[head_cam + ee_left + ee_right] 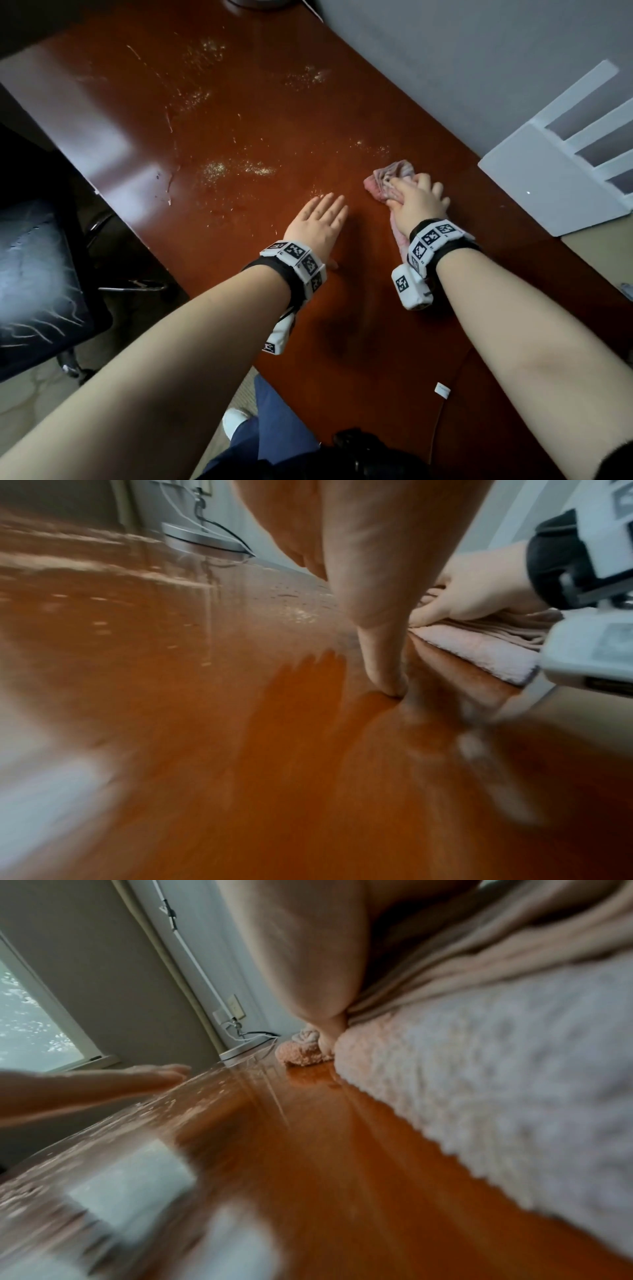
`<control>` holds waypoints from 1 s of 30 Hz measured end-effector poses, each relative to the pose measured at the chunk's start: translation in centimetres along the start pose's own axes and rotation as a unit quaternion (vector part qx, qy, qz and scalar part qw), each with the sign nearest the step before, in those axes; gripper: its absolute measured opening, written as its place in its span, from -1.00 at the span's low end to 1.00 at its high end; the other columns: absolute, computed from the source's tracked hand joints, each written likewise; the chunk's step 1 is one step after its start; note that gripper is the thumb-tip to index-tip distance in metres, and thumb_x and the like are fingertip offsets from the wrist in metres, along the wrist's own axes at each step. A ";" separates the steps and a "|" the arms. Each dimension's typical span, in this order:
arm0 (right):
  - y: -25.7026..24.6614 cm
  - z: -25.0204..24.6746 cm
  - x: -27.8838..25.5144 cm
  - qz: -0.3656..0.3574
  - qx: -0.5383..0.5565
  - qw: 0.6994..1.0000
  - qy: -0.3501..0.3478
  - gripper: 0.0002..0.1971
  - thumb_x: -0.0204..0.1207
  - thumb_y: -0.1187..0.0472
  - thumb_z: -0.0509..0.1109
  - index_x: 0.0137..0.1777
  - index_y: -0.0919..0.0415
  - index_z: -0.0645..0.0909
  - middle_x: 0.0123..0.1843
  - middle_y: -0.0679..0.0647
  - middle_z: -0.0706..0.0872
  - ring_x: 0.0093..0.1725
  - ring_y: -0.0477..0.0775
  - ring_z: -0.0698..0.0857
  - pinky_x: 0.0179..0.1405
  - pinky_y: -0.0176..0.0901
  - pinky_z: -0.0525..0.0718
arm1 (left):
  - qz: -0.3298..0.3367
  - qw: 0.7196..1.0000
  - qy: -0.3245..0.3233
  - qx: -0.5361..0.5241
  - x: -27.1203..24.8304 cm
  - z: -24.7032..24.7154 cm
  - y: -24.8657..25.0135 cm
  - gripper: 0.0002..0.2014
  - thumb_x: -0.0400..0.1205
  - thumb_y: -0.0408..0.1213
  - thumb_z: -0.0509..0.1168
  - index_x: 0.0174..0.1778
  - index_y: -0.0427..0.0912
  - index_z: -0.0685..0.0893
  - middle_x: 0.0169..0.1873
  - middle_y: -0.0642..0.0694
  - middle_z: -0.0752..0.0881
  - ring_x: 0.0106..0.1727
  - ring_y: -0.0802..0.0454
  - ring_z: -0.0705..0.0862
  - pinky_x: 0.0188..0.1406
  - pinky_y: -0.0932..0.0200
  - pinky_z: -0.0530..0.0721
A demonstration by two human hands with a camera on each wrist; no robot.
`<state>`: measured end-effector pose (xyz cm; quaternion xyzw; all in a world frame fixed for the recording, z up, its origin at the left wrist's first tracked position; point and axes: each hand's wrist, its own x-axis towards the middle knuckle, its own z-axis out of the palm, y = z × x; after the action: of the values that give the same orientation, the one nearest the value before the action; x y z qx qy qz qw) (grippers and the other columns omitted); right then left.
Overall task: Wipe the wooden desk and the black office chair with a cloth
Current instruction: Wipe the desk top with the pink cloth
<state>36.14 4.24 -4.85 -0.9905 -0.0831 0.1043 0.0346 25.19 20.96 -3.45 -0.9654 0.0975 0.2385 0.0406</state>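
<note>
The reddish wooden desk (222, 113) carries patches of pale dust across its middle and far half. My right hand (412, 202) presses a crumpled pink cloth (387, 178) onto the desk near its right edge, fingers curled over it. The cloth (479, 647) trails back under my right wrist, and its fluffy underside (496, 1085) fills the right wrist view. My left hand (317, 222) lies flat on the desk with straight fingers, just left of the cloth, its thumb (380, 653) touching the wood. The black office chair (37, 281) stands left of the desk, its seat streaked with white marks.
A white shelf unit (561, 164) stands against the desk's right edge. A round silver base (205, 538) with cables sits at the desk's far end by the wall. A small white tag (442, 390) lies near the front edge.
</note>
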 end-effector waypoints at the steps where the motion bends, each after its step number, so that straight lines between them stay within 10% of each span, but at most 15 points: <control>1: -0.5 0.2 -1.1 -0.006 -0.003 1.000 -0.002 -0.58 0.63 -0.02 0.26 0.48 -0.23 0.41 0.46 0.10 0.35 0.33 0.25 0.35 0.26 0.14 0.34 | -0.018 1.000 0.001 0.001 -1.1 0.5 -0.5 0.09 0.53 0.24 0.28 0.64 -0.23 -0.33 0.65 -0.15 -0.31 0.66 -0.09 -0.30 0.58 -0.01 -0.33; 16: -8.9 4.3 -15.4 -0.106 -0.048 0.993 -0.008 -0.57 0.62 0.00 0.27 0.49 -0.26 0.38 0.48 0.08 0.34 0.35 0.21 0.36 0.26 0.16 0.36 | -0.264 0.949 0.000 -0.174 -14.9 8.5 -5.0 0.20 0.47 0.32 0.30 0.61 -0.33 -0.38 0.63 -0.25 -0.33 0.66 -0.13 -0.28 0.61 -0.02 -0.24; 30: -11.2 5.2 -20.9 -0.282 -0.045 0.956 -0.061 -0.56 0.49 0.10 0.38 0.34 -0.31 0.54 0.45 -0.09 0.38 0.31 0.14 0.35 0.17 0.02 0.28 | -0.337 0.918 -0.028 -0.209 -15.8 10.5 -10.1 0.43 0.19 0.48 0.39 0.62 -0.34 -0.30 0.64 -0.28 -0.29 0.66 -0.18 -0.27 0.62 -0.19 -0.20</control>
<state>13.11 11.98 -4.76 -0.9190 -0.3656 0.1467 0.0132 8.80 34.78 -5.03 -0.9207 -0.2865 0.2523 -0.0812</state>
